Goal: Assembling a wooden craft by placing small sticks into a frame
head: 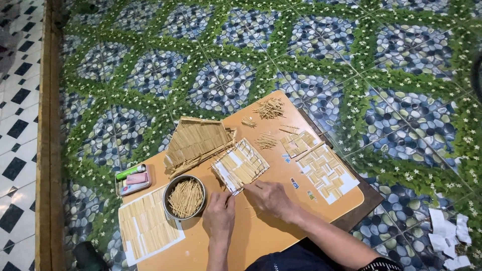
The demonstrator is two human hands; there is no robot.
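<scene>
A floor of blue pebble tiles lies under a low wooden table (261,236). The left hand (219,213) and right hand (271,196), fingers pinched together, meet at the near edge of a stick panel (240,164) (mid-table). A tin of sticks (185,196) stands just left.

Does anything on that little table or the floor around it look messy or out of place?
Mostly tidy. Loose sticks lie scattered at the far end of the wooden table, outside the round tin, and torn white paper scraps litter the floor at right.
</scene>
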